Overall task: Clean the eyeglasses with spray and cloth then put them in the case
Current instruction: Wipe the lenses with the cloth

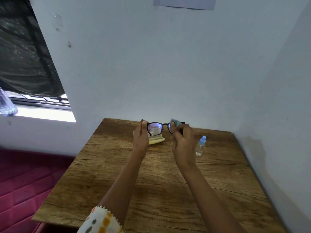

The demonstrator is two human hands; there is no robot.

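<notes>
Black-framed eyeglasses (159, 128) held up above the far end of the wooden table (151, 190), left hand (140, 137) pinching the left frame edge, right hand (182, 140) pressing a pale green cloth (174, 123) on the right lens, yellow case (155, 140) on the table behind, blue-capped spray bottle (200, 146) standing just right.

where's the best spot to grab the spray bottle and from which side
Probably round the clear body of the spray bottle, below its blue cap, coming from its left, where the right hand is. It stands upright on the table with free sides, and that leaves the top free to press.
</notes>
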